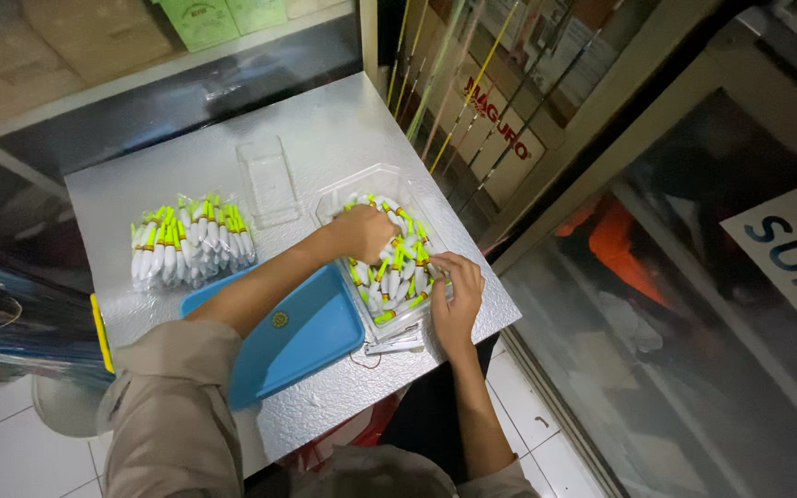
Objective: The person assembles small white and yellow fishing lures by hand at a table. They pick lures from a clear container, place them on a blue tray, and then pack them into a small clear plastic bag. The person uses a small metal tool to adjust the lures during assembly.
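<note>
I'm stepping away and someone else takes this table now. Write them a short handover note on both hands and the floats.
Left hand: reaching into the clear plastic tray, fingers closed around some white floats with yellow-green tips.
Right hand: at the tray's near right edge, fingers touching the floats there.
Done: a neat row of the same floats lies to the left on the silver table.
Nearby: an empty clear lid behind, a blue tray in front under the left forearm.
Left: the tray's pile is loose and unsorted.
</note>
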